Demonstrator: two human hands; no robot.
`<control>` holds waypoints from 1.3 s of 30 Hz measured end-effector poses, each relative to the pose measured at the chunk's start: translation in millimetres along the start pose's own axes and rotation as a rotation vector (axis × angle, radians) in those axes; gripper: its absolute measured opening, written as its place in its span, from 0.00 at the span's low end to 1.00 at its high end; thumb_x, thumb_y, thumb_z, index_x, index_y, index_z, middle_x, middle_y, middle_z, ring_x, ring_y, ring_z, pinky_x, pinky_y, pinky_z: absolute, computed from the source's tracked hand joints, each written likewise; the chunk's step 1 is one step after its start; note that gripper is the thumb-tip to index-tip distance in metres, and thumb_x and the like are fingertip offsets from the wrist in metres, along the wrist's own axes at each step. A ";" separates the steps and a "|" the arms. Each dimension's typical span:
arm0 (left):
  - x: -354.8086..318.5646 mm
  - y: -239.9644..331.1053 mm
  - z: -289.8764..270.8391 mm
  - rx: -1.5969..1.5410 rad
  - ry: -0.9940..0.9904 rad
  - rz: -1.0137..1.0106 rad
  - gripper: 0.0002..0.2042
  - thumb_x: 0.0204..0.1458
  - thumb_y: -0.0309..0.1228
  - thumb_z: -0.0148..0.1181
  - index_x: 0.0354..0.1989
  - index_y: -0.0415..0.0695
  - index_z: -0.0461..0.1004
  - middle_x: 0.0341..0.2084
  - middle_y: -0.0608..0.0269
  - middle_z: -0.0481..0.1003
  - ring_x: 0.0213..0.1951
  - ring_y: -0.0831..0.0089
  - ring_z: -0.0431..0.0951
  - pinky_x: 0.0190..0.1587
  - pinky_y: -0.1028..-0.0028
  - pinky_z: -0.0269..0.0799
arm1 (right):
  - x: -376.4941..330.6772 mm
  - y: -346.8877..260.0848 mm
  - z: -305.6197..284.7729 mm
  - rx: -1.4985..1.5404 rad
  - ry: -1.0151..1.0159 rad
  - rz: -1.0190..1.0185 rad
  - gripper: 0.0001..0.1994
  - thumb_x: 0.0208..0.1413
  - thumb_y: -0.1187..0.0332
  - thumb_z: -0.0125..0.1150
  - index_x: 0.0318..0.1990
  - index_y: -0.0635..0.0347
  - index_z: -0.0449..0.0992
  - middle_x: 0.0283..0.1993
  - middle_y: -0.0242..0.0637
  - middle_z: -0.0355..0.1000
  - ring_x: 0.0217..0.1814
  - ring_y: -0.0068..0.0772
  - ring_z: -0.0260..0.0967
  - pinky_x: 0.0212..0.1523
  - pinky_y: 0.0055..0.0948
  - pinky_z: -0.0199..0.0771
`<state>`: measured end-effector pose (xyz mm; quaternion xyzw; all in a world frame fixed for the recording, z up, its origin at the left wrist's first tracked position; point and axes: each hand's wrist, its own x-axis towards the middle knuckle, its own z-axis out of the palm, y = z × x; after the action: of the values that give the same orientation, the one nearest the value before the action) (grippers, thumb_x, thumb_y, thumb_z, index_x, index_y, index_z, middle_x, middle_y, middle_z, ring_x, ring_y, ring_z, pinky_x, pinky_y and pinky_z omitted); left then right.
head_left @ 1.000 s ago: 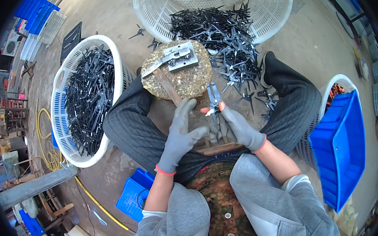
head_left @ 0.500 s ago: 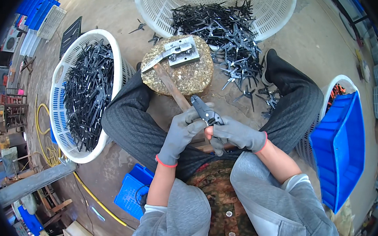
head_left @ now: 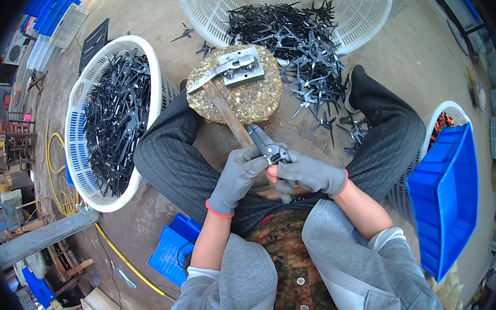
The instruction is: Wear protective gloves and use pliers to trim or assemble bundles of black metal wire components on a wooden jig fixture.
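My left hand (head_left: 237,178) and my right hand (head_left: 313,173), both in grey gloves with red cuffs, meet in front of my lap. Between them they grip a pair of black pliers (head_left: 269,148), its toothed jaws tipped up and to the left. The gloves hide most of its handles; a bare fingertip pokes from the right glove. Beyond them stands a round stump (head_left: 238,106) bearing a steel block (head_left: 245,76). A hammer (head_left: 227,113) leans there, its head on the stump and its wooden handle running down behind my left fingers.
Left stands a white basket (head_left: 152,81) full of black pliers parts (head_left: 120,124). A tipped white basket (head_left: 366,26) spills a heap of similar parts (head_left: 310,57) ahead. Blue bins (head_left: 446,197) (head_left: 171,248) flank me. A yellow hose (head_left: 122,255) lies left.
The pliers have turned slightly in my hands, so that their pivot and toothed jaws show more plainly. My hands stay nearly in place.
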<state>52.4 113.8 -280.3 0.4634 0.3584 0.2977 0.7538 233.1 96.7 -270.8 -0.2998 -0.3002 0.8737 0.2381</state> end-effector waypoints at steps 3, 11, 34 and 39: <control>4.5 12.8 -1.9 0.000 -0.064 0.096 0.22 0.56 0.40 0.50 0.48 0.31 0.70 0.41 0.56 0.75 0.44 0.72 0.73 0.51 0.72 0.66 | 3.0 -8.2 8.0 0.030 0.011 -0.028 0.12 0.58 0.60 0.53 0.29 0.59 0.65 0.16 0.29 0.60 0.18 0.21 0.60 0.22 0.24 0.65; -6.5 41.4 -10.0 0.156 0.055 -0.027 0.19 0.58 0.36 0.43 0.47 0.34 0.72 0.41 0.59 0.75 0.44 0.73 0.73 0.48 0.75 0.67 | 26.3 -8.1 12.0 -0.220 -0.060 -0.010 0.14 0.57 0.58 0.53 0.39 0.62 0.69 0.32 0.33 0.69 0.31 0.22 0.67 0.35 0.21 0.67; -35.9 96.4 -378.4 1.338 1.438 -0.387 0.20 0.49 0.50 0.53 0.33 0.43 0.76 0.34 0.51 0.77 0.38 0.56 0.77 0.38 0.61 0.71 | 39.6 16.9 -33.4 -0.383 0.410 -0.142 0.18 0.59 0.58 0.50 0.44 0.66 0.69 0.43 0.39 0.72 0.43 0.27 0.70 0.43 0.25 0.70; -48.1 91.1 -407.7 1.269 1.375 -0.786 0.24 0.47 0.54 0.54 0.42 0.46 0.76 0.40 0.53 0.76 0.44 0.57 0.76 0.44 0.61 0.71 | 46.7 25.2 -35.3 -0.368 0.398 -0.095 0.14 0.60 0.64 0.48 0.45 0.66 0.69 0.44 0.39 0.72 0.43 0.26 0.70 0.43 0.24 0.69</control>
<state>-318.3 309.9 -312.3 0.3558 0.9334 -0.0146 0.0434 217.7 120.3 -327.9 -0.4893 -0.4152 0.7162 0.2744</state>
